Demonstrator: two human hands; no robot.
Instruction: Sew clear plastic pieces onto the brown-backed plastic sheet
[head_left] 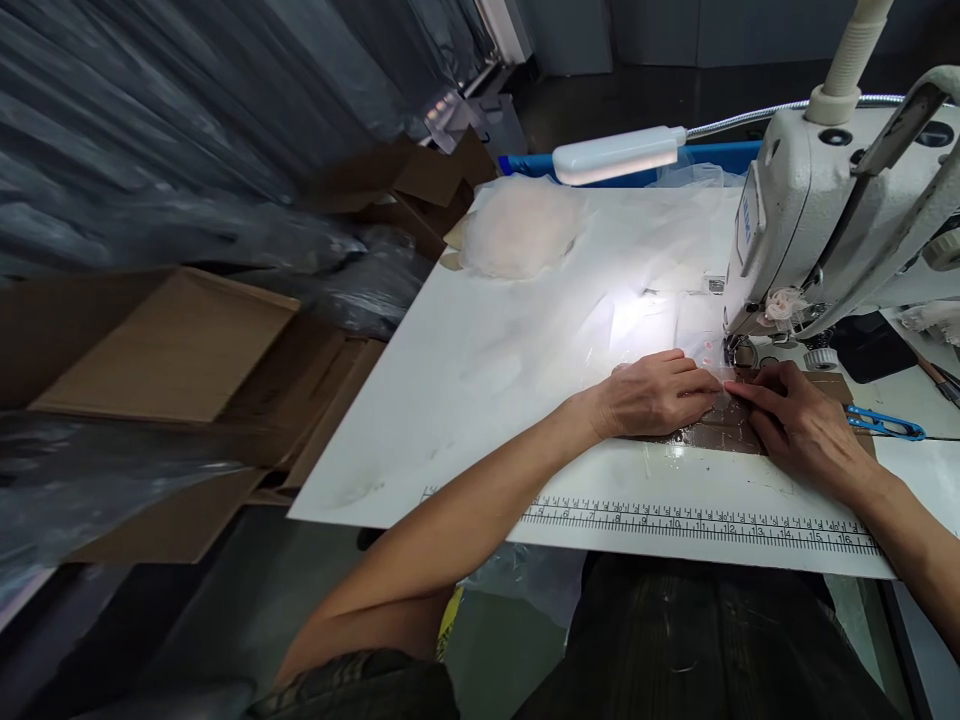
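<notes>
A white sewing machine (784,215) stands at the right of the table. Sheer whitish fabric (699,338) with small pink spots lies beside its needle and presser foot (730,348). My left hand (664,393) is closed, its curled fingers on the fabric's near edge just left of the foot. Thumb and forefinger of my right hand (801,418) pinch the same edge in front of the foot. Under both hands is a brown, shiny tape-covered patch (724,436). Blue thread snips (885,423) lie right of my right hand. Fingertips partly hide the fabric edge.
A ruler strip (675,522) runs along the white table's (450,400) front edge. A pale fabric pile (525,228) sits at the back left. The lamp (619,156) hangs over the back edge. Open cardboard boxes (165,345) stand left; a black pad (874,346) lies right.
</notes>
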